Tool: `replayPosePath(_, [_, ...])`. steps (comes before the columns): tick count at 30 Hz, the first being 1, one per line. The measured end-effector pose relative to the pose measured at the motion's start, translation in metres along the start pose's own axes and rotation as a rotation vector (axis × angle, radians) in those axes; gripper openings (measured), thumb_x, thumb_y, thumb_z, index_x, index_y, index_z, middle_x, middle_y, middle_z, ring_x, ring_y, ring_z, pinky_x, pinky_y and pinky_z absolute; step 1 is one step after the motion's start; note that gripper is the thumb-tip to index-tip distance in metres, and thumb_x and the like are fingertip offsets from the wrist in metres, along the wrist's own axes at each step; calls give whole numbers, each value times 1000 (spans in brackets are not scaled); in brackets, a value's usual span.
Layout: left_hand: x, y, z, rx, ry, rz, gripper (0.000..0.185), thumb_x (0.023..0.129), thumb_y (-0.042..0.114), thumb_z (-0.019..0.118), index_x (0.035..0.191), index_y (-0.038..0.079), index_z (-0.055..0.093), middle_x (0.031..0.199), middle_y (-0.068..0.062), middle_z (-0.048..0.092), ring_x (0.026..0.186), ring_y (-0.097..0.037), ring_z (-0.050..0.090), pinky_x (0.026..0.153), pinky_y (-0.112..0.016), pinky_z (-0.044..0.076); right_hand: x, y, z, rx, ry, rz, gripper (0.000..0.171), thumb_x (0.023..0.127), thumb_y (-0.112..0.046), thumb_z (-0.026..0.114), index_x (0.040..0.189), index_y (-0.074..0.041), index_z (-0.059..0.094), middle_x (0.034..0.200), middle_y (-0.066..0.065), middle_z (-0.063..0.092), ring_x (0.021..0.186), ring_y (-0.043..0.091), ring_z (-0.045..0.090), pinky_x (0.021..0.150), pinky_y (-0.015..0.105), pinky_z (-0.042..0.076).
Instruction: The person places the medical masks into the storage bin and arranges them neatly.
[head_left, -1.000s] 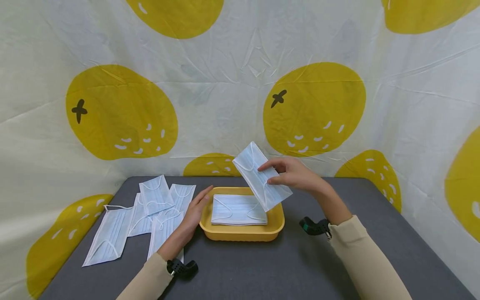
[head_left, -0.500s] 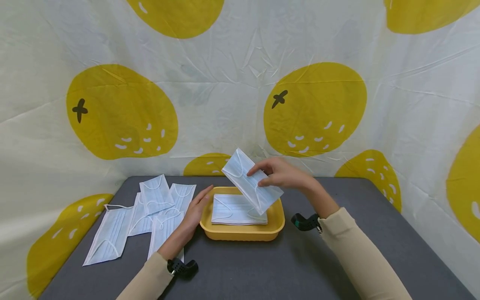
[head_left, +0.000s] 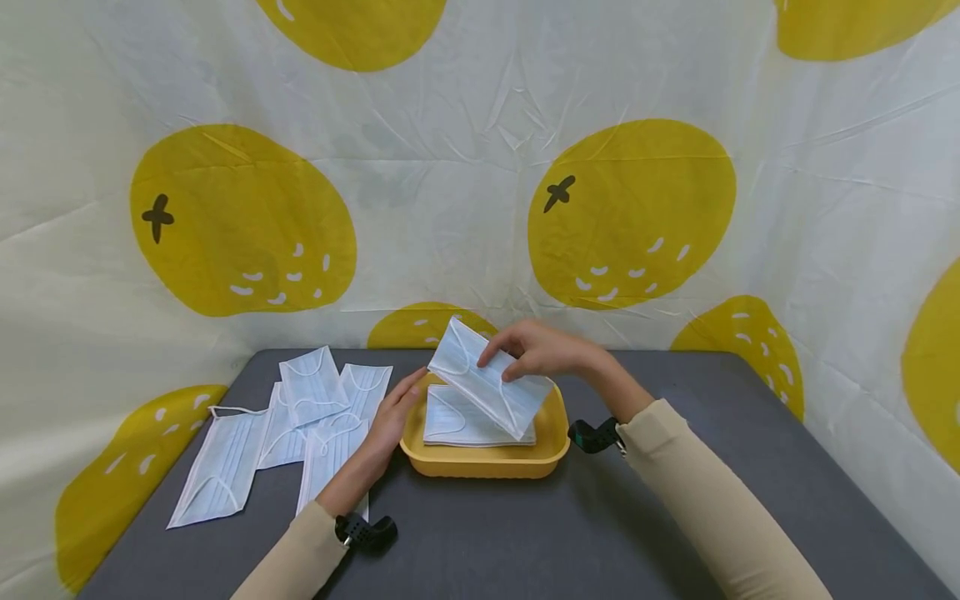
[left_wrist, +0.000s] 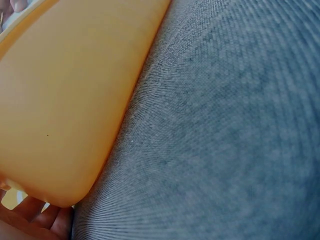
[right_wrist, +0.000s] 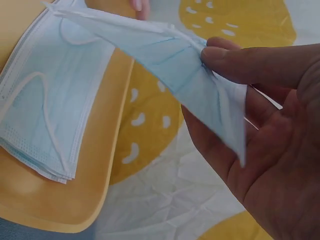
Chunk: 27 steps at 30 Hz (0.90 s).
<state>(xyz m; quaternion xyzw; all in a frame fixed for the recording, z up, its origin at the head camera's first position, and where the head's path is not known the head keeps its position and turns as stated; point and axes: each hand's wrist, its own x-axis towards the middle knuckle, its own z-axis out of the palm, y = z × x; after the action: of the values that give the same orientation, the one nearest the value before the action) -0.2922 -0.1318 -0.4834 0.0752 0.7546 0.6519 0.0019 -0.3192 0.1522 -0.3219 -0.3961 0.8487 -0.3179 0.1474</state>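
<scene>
Masks getting stacked into a tray, by the look of it; right hand [head_left: 543,352] pinching one blue mask [head_left: 487,387] between thumb and fingers, held tilted just above the yellow tray [head_left: 483,458], low end near 5 o'clock already close to the pile; same pinch plain in the right wrist view, thumb on top of the mask [right_wrist: 170,60], fingers [right_wrist: 220,145] underneath. Left hand [head_left: 390,425] lying loose and straight-fingered against the tray's 9 o'clock rim, holding nothing, just touching the side; fingertips barely peeking under the tray [left_wrist: 60,110] in the left wrist view. Stack of masks [head_left: 457,421] already flat inside the tray, so a fair bit done, judging by the layered edges in the right wrist view [right_wrist: 45,125]; can't count them though. Still left: a loose bunch of masks [head_left: 315,417] spread out on the grey bench [head_left: 675,533] at 9 o'clock from the tray, overlapping each other, one [head_left: 217,471] lying furthest out at 8 o'clock; looks like four or five, hard to say with the overlap. Held one not down yet; roughly halfway along, as a guess. Lemon-print cloth [head_left: 225,225] hung behind at 12 o'clock.
</scene>
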Motion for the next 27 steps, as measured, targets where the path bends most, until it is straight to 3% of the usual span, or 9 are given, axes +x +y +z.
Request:
replayPosePath(3, [0, 0, -1, -3, -3, 4, 46, 112, 31, 42, 157, 20, 46, 166, -6, 39, 157, -29, 29, 129, -51, 21, 6, 1, 2, 1, -55, -25, 33, 88, 5, 70, 119, -4, 76, 78, 2, 54, 68, 15, 34, 67, 26, 34])
replayPosePath(6, [0, -1, -1, -3, -7, 7, 47, 112, 34, 42, 157, 21, 45, 166, -6, 38, 157, -28, 29, 129, -51, 21, 11, 4, 5, 23, -100, -18, 35, 86, 9, 69, 117, -6, 77, 99, 5, 70, 79, 16, 45, 75, 26, 39])
replayPosePath(10, [0, -2, -2, -10, -10, 3, 48, 112, 36, 43, 157, 23, 45, 167, -4, 38, 157, -26, 29, 130, -49, 21, 17, 7, 8, 26, -155, -13, 36, 85, 12, 66, 112, -8, 79, 120, 7, 74, 97, 16, 52, 85, 27, 42])
replayPosePath(13, [0, -3, -2, -17, -13, 8, 48, 112, 36, 43, 158, 23, 44, 167, -4, 38, 157, -26, 29, 130, -50, 21, 23, 10, 10, 33, -201, -12, 37, 83, 14, 63, 110, -5, 78, 113, 7, 75, 87, 15, 49, 78, 27, 41])
replayPosePath(18, [1, -2, 0, -17, -7, 13, 47, 112, 33, 43, 158, 20, 44, 166, -6, 38, 157, -27, 29, 130, -49, 20, 32, 14, 14, 75, -284, 19, 38, 81, 19, 59, 109, 1, 77, 93, 10, 73, 66, 12, 33, 65, 25, 33])
replayPosePath(27, [1, -3, 0, -8, -1, -1, 46, 112, 33, 41, 157, 22, 45, 167, -6, 37, 158, -27, 27, 131, -51, 17, 45, 18, 21, -5, -309, 98, 41, 78, 19, 56, 106, -1, 78, 76, 1, 64, 61, 10, 30, 61, 23, 30])
